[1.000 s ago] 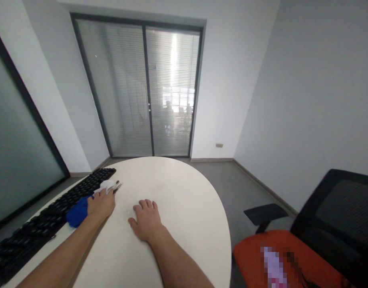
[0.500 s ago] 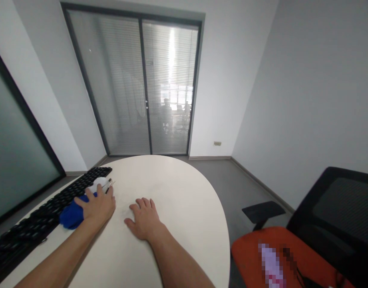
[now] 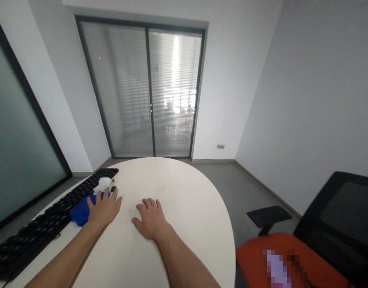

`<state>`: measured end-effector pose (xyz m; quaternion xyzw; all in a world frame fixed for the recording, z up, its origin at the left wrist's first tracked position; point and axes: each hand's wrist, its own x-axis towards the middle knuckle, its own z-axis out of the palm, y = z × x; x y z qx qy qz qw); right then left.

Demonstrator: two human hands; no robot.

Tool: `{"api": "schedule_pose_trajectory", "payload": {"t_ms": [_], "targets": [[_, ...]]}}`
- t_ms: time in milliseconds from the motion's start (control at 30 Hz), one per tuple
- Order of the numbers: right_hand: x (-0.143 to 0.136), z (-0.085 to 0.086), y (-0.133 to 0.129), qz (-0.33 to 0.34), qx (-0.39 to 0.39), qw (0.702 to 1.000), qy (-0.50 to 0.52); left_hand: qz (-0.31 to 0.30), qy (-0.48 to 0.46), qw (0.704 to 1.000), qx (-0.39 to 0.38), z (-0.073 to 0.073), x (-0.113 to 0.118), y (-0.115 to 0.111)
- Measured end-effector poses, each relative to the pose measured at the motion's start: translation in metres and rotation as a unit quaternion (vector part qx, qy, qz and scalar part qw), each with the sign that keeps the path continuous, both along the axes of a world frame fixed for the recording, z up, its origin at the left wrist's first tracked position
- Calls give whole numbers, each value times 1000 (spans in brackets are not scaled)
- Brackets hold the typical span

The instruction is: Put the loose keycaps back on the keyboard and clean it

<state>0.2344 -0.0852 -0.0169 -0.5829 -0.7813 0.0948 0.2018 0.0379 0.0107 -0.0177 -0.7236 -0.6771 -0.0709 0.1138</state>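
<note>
My left hand point(image 3: 104, 209) lies with its fingers spread over the right edge of a crumpled blue cloth point(image 3: 82, 212), palm down. Just past its fingertips is a crumpled white item point(image 3: 102, 184), perhaps tissue or cloth. A small black-ended object point(image 3: 113, 189) sits beside that, partly hidden by the fingers and too small to name. My right hand point(image 3: 150, 218) rests on the white tabletop point(image 3: 184, 192), fingers apart and slightly bent, holding nothing.
Several black keyboards point(image 3: 60, 210) run along the table's left side, beside the cloth. An orange-seated chair point(image 3: 252, 252) with a black armrest point(image 3: 269, 216) stands to the right, with a blurred-out purple item point(image 3: 278, 266) on it. Glass doors point(image 3: 120, 92) are beyond the table.
The view has shifted a little, moving the scene right and down. My left hand has drawn back slightly, uncovering more of the white item. My right hand stays on the table.
</note>
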Motion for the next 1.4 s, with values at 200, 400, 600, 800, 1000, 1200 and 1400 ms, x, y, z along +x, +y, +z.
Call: {"api": "schedule_pose_trajectory", "payload": {"t_ms": [200,400,600,800,1000,1200,1400], "targets": [[-2,1,0,-94,-46,994,-7,48,53,994,81,2,-17,-29],[-2,-2,3,-116,-51,992,-14,-17,34,999,4,7,-42,-21],[5,3,8,-103,-60,992,-31,-110,-54,992,34,11,5,-24],[30,28,26,-50,-72,992,-85,-189,-124,972,-57,3,48,-25],[60,21,38,-130,-3,988,-84,-204,-162,965,-24,-5,45,-21],[73,5,56,-147,18,986,-71,-192,-154,968,-39,-19,47,-6],[72,-4,59,-141,-30,987,-70,-180,-147,972,-44,-21,47,-1]]}}
